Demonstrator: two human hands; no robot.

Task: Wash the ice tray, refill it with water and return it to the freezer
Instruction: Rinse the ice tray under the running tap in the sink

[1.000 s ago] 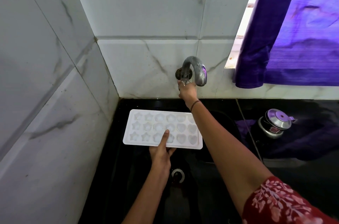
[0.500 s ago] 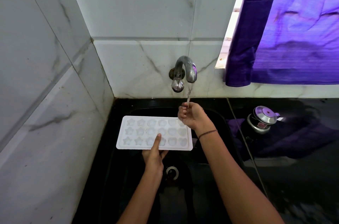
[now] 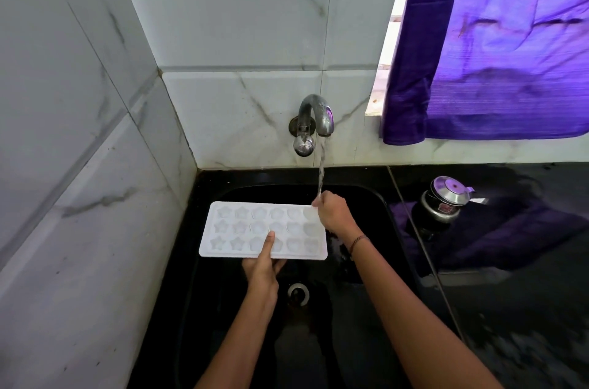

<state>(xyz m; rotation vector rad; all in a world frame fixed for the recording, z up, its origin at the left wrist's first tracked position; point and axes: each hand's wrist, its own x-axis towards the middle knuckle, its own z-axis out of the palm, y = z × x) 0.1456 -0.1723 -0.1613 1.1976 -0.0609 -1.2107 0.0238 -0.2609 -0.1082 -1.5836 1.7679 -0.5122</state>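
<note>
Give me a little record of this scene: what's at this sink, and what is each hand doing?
place: black sink in a tiled corner
tap: running, thin water stream
ice tray: white, star-shaped moulds visible, held over the sink
left hand: grips the tray's near edge, thumb on top
right hand: under the stream at the tray's far right corner; grip unclear
counter: steel lidded container

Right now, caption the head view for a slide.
Left hand holds a white ice tray over the black sink; right hand under the running tap.
</note>
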